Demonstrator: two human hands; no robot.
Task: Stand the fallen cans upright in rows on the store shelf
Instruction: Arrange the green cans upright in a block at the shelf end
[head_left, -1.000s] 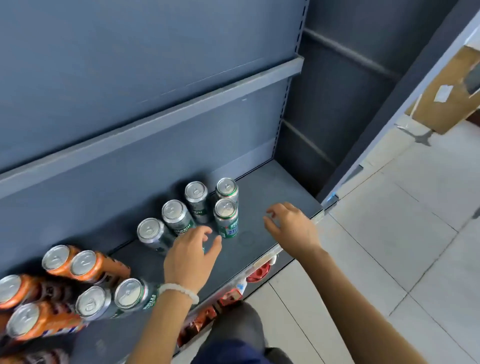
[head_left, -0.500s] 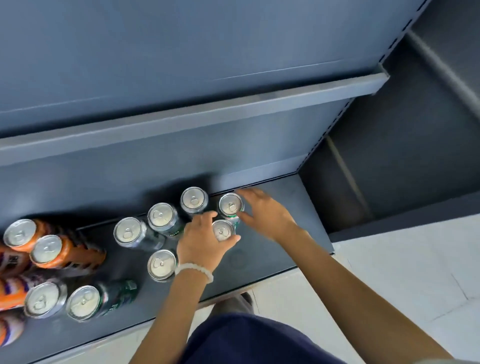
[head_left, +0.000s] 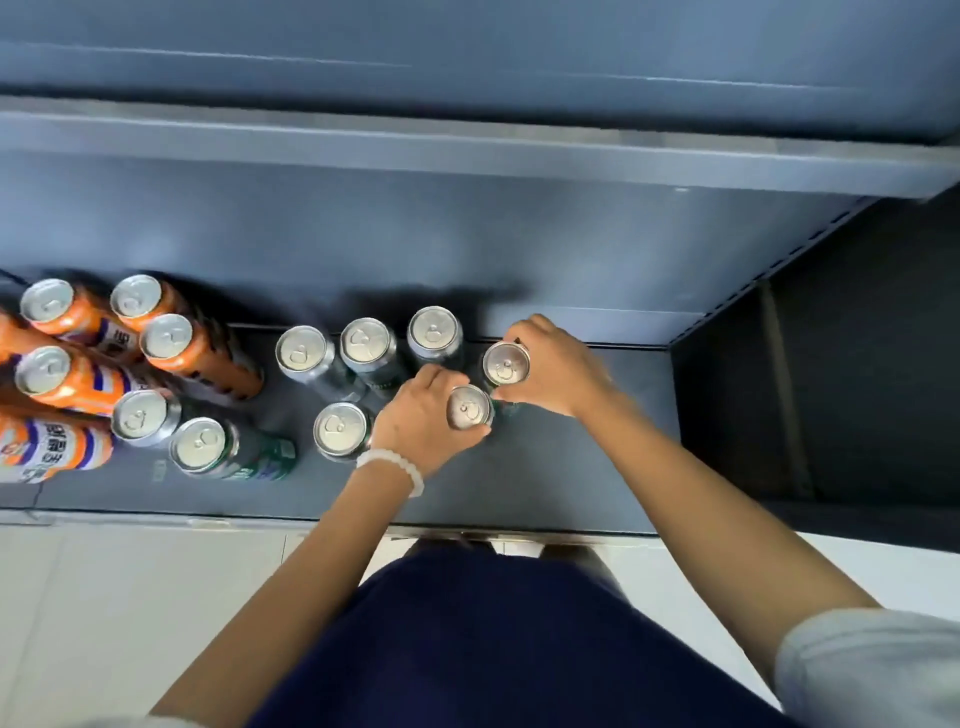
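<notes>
Head view, looking straight down at the bottom shelf (head_left: 519, 493): your left hand (head_left: 421, 421) curls its fingers around the near green can (head_left: 470, 408), while your right hand (head_left: 556, 371) wraps the far green can (head_left: 505, 362) just behind it, both cans upright at the right end of the group. To their left, three more green cans (head_left: 363, 343) stand in a far row close to the back panel (head_left: 467, 249), and a sixth green can (head_left: 340, 431) stands in the near row just beside your left wrist, which wears a pale bead bracelet (head_left: 392, 467).

Farther left, two green cans (head_left: 202, 449) and a cluster of orange cans (head_left: 78, 364) appear upright as well, though the wide lens slants them and it is hard to tell whether any lean. No can plainly lies on its side in this frame, so the work looks close to finished, with only tidying of the rows left.

These cans are likely sealed and full, so expect some weight and stiff walls. The smooth painted metal can slip, so take each one around the upper body just under the rim, thumb opposite fingers, and slide or set it down flat against its neighbour.
</notes>
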